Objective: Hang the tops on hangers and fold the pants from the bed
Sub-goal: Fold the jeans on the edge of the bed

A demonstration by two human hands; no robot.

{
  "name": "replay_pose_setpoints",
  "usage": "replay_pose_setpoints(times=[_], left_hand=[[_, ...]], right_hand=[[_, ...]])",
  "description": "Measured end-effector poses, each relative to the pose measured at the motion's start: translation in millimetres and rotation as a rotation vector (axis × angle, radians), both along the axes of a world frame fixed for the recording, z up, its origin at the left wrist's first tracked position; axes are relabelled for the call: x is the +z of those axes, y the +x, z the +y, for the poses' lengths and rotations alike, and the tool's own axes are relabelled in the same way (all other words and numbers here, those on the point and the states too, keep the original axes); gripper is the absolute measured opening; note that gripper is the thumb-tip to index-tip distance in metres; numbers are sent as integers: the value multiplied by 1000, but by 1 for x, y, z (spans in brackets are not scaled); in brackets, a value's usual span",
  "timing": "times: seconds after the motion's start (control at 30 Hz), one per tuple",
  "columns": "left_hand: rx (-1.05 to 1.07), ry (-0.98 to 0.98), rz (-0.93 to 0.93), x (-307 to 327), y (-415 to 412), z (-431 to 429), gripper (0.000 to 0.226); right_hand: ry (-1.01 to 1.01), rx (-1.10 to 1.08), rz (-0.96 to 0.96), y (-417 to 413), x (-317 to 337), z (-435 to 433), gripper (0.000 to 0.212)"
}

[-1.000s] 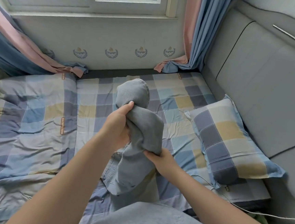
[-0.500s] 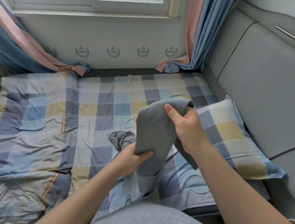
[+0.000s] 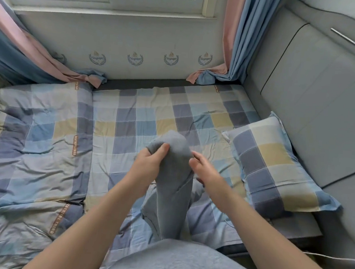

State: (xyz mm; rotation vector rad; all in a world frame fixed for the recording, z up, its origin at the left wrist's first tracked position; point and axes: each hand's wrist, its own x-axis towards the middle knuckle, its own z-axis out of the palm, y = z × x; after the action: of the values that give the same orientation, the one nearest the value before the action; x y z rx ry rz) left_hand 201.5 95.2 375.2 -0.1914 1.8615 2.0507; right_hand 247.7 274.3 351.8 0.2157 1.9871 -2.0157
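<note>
A grey garment (image 3: 172, 187) hangs bunched in front of me over the checked bed (image 3: 152, 115). My left hand (image 3: 148, 164) grips its upper end, thumb on the near side and fingers curled into the cloth. My right hand (image 3: 205, 171) is beside the garment on its right, fingers fairly straight and touching the cloth's edge; whether it grips the cloth is unclear. The lower part of the garment drops toward my lap and its bottom end is hidden. No hanger is in view.
A checked pillow (image 3: 277, 164) lies at the right against the grey padded headboard (image 3: 317, 99). A rumpled checked duvet (image 3: 31, 153) covers the left side. Curtains (image 3: 240, 43) and a window wall stand at the far side. A thin white cable (image 3: 333, 257) runs at the lower right.
My left hand rose to grip the garment's top, where my right hand held it before. My right hand let go of the top and dropped beside the cloth. The garment now hangs narrower.
</note>
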Motion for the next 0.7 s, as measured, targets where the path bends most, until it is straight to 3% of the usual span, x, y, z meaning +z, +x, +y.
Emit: replay_pose_setpoints(times=[0.1, 0.27, 0.37, 0.53, 0.7], left_hand=[[76, 131, -48, 14, -5, 1, 29], [124, 255, -32, 30, -15, 4, 18], [132, 296, -33, 36, -21, 1, 19], [106, 250, -51, 30, -25, -12, 29], [-59, 21, -110, 0, -11, -25, 21]], right_hand=[[32, 27, -81, 16, -20, -11, 109], [249, 157, -226, 30, -46, -32, 54], [401, 116, -206, 26, -52, -29, 46], [307, -53, -137, 17, -42, -17, 28], [195, -239, -56, 0, -18, -6, 22]])
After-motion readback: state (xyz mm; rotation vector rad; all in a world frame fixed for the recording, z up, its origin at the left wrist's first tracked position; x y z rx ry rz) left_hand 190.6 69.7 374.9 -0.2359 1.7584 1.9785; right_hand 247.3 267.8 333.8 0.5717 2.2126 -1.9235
